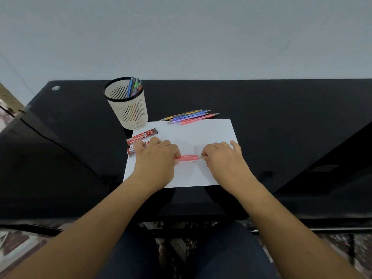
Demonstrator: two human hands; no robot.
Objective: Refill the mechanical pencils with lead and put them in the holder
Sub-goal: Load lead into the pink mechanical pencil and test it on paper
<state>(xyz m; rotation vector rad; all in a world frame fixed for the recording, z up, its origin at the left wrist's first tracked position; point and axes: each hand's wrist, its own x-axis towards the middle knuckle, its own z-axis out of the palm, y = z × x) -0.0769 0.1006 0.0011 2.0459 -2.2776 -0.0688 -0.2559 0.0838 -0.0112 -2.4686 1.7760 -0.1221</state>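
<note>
Left of centre in the frame stands your holder (130, 114), on the table (281, 121) at the paper's far-left corner; a few refilled-looking pencils (134, 87) lean inside it; that is a guess from where they are. Just below it lie two red lead cases (142, 136), one on the paper's (201, 133) left edge, the other partly hidden under your left hand (156, 158); whether either is open cannot be told. That hand curls its fingers round the left end of a pink pencil (187, 158), which lies level just above the paper at mid-frame; two thin dark marks, perhaps leads, sit on the sheet right under it. Above, at the paper's far edge, five or so loose pencils (191, 117) wait in a fan. Your right hand (223, 158) pinches the pencil's right end between thumb and forefinger, the other fingers lifted; whether that end is cap or tip is too small to tell.

You look to be mid-refill on this one: opening or closing its end; which of the two the picture does not settle. The next move calls for a straight, gentle pull or push along the barrel, left hand steady; then feed in a lead without snapping it, close up, and carry the pencil up-left to the holder.
</note>
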